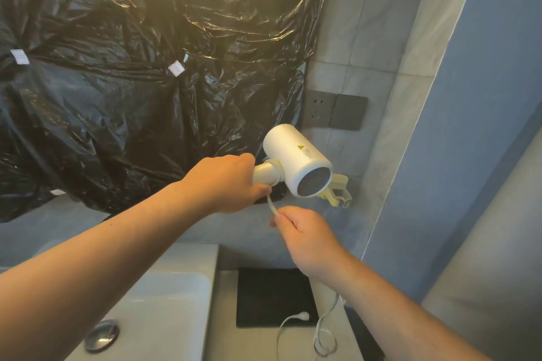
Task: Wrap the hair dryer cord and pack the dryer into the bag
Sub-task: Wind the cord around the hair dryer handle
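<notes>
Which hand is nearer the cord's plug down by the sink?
Right. The right hand pinches the cord above the plug; the left hand is higher and further off, holding the dryer handle.

1. On the white barrel of the hair dryer: a warning sign, a small yellow triangle with a dark mark inside. The symbol is too small to make out.
2. Just beside the triangle, on the same barrel: a faint grey marking, illegible.
3. On the black plastic sheet, at far left: a white label with red print, wording unreadable.
4. On the same sheet, near its middle: a second label, white with a red frame, wording unreadable.
5. No word, brand or number can be read.
</notes>
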`<state>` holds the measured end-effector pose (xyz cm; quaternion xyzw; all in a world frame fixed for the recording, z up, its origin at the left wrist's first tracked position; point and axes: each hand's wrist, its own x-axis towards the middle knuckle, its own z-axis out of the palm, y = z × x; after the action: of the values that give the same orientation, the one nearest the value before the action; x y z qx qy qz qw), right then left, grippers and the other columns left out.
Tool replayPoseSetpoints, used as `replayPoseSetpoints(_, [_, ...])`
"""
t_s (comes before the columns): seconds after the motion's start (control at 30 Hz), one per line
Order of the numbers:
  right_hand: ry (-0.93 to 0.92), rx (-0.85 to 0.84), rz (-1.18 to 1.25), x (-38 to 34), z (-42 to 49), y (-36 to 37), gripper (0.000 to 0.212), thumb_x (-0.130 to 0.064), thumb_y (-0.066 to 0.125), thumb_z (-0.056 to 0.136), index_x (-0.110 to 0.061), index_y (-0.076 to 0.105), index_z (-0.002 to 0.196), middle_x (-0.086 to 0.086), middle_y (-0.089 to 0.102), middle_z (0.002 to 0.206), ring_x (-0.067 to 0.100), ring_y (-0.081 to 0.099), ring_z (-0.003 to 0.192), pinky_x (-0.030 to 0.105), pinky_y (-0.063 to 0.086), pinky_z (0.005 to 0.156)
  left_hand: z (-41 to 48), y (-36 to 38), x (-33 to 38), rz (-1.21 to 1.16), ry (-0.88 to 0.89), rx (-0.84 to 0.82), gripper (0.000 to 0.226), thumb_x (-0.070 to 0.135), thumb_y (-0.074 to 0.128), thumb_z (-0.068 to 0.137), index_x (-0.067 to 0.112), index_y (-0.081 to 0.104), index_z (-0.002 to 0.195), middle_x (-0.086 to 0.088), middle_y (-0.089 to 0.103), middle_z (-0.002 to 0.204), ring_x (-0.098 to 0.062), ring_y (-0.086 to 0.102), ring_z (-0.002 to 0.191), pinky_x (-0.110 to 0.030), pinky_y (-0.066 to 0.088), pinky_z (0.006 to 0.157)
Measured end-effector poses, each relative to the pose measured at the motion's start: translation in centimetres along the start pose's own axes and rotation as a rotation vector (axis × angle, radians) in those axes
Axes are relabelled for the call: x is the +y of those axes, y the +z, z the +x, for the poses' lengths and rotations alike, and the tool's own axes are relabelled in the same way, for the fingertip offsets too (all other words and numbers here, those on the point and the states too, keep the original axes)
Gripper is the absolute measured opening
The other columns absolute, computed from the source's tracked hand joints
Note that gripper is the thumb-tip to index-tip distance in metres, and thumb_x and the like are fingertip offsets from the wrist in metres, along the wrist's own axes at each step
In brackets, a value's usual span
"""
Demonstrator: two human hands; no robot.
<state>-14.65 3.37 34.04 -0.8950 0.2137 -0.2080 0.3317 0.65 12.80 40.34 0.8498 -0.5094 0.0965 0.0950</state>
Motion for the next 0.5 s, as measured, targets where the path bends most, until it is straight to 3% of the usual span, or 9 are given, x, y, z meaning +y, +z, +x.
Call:
replayPoseSetpoints(0.1, [-0.091,-0.047,-0.212,-0.6,-0.2,-1.3,0.022,-0.028,0.041,0.098,-0.022,0.056,0.083,-0.005,0.057,0.075,0.019,0.053,0.071,0.037,0.044,0.063,0.2,0.5,-0.7,0.126,0.005,-0.062,0.042,0.067,0.047,0.088,0.027,0.037,0.079,0.007,0.062,0.084,-0.019,0.058,0.071,-0.035,0.044,0.065])
replayPoseSetpoints(0.27, [-0.200,0.033,-0.644,-1.6,-0.7,-2.8,0.025,-0.036,0.041,0.098,-0.024,0.063,0.103,0.004,0.068,0.105,0.031,0.061,0.094,0.038,0.052,0.072,-0.4,1.2,-0.8,0.227,0.057,-0.083,0.038,0.065,0.046,0.089,0.027,0.043,0.086,0.007,0.051,0.077,-0.022,0.054,0.071,-0.032,0.040,0.064])
replayPoseSetpoints(0.4, [-0.319,0.097,-0.765,-2.8,-0.7,-4.2,0.026,-0.040,0.046,0.097,-0.021,0.065,0.097,0.003,0.068,0.099,0.030,0.062,0.091,0.038,0.052,0.071,-0.7,1.3,-0.6,0.269,0.090,-0.156,0.035,0.062,0.051,0.088,0.028,0.044,0.089,0.007,0.054,0.079,-0.019,0.054,0.068,-0.031,0.042,0.063])
replayPoseSetpoints(0.5, [-0.482,0.135,-0.785,-2.8,-0.1,-5.1,0.025,-0.038,0.059,0.092,-0.016,0.066,0.081,0.003,0.066,0.079,0.029,0.062,0.074,0.033,0.045,0.056,-1.3,1.5,-0.1,0.303,0.147,-0.228,0.031,0.059,0.054,0.089,0.030,0.047,0.096,0.010,0.053,0.082,-0.013,0.050,0.066,-0.029,0.039,0.063])
